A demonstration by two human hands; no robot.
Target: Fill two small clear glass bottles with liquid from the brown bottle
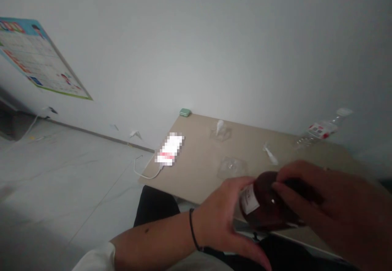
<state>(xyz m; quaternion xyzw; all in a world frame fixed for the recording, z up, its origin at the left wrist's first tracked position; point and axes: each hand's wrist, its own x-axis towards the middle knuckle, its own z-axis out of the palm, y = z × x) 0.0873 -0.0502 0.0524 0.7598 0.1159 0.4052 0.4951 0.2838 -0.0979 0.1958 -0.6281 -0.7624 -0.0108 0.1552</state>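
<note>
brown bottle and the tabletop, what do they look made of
The brown bottle is dark amber and glossy, with a small bright highlight on its side and a white label; it could be glass or hard plastic, the blur leaves that open. The tabletop is flat, matte and beige with a thin pale front edge; probably laminated board, not surely wood.

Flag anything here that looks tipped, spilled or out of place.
The clear plastic bottle at the far right of the table lies tipped on its side near the wall. No spill shows. The brown bottle is also sideways, but the left hand and right hand hold it.
</note>
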